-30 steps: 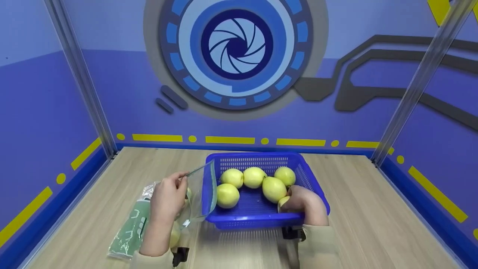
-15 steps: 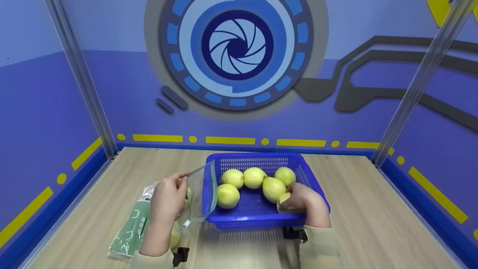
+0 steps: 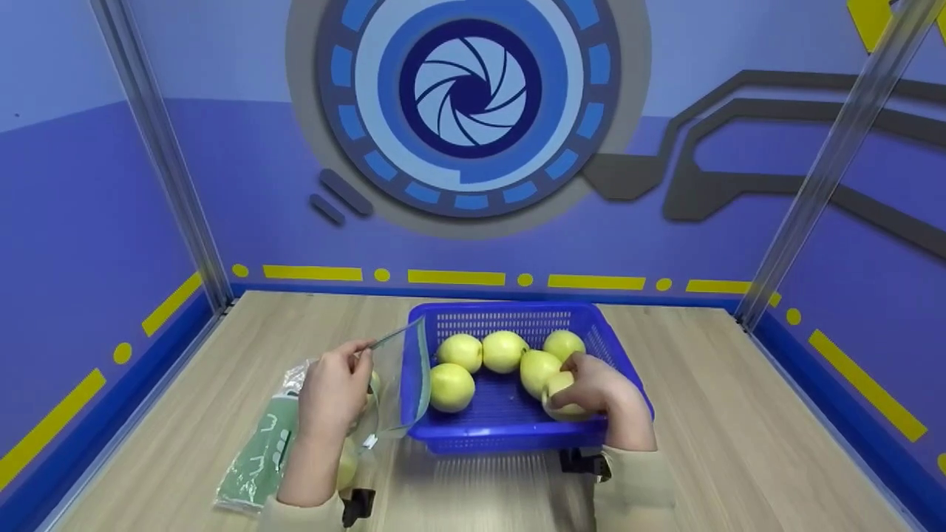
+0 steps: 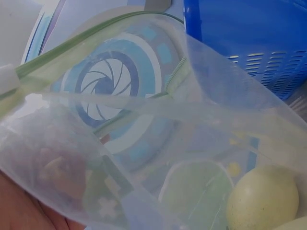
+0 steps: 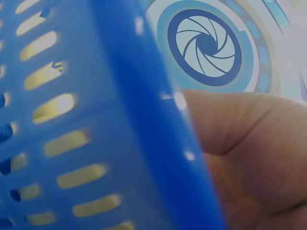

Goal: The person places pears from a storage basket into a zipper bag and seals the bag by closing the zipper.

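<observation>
My left hand [image 3: 334,388] pinches the edge of a clear zip bag [image 3: 395,380] with a green seal and a white slider [image 3: 369,442]. The bag's mouth gapes toward the basket, and inside it a pale yellow pear [image 4: 263,199] shows in the left wrist view. My right hand [image 3: 602,388] reaches over the near right part of the blue basket [image 3: 495,431] and grips a yellow-green pear [image 3: 563,399]. Several other pears [image 3: 504,351] lie in the basket, one right beside the held pear. In the right wrist view, the basket wall [image 5: 139,110] hides the fingertips.
A green and clear plastic packet [image 3: 259,451] lies on the wooden table [image 3: 739,443], left of my left forearm. Blue-purple panels [image 3: 244,185] stand behind and at both sides, with metal posts [image 3: 174,162] in the corners.
My right hand has lifted the gripped pear slightly, and more of it shows, now overlapping the pear beside it. The left hand and the bag stay as they were.
</observation>
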A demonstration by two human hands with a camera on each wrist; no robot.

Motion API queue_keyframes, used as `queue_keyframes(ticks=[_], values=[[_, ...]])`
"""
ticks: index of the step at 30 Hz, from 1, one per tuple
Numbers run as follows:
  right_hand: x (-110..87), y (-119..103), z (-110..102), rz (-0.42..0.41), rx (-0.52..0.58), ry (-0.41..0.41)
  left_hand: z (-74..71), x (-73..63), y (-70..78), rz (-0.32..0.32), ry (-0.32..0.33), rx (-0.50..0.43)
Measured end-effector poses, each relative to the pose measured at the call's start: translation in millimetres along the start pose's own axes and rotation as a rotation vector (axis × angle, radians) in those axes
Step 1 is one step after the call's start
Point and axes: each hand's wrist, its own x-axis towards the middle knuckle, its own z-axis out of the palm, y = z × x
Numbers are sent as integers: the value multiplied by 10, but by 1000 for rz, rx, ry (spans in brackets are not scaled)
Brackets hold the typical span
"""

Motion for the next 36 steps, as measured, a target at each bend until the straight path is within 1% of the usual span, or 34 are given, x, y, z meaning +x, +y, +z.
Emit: queue_keyframes(ticks=[8, 15, 21, 29, 36], values=[[2, -55, -2, -27, 48, 29, -4, 1, 0, 0, 4, -1], [19, -105, 11, -58, 62, 61, -6, 4, 8, -25, -22, -6], [24, -142, 40, -62, 90, 73, -10, -4, 11, -33, -26, -11], [17, -209, 66, -121, 174, 78, -9, -4, 7, -32, -30, -10], [33, -256, 90, -173, 227, 88, -11, -5, 6, -29, -28, -12]])
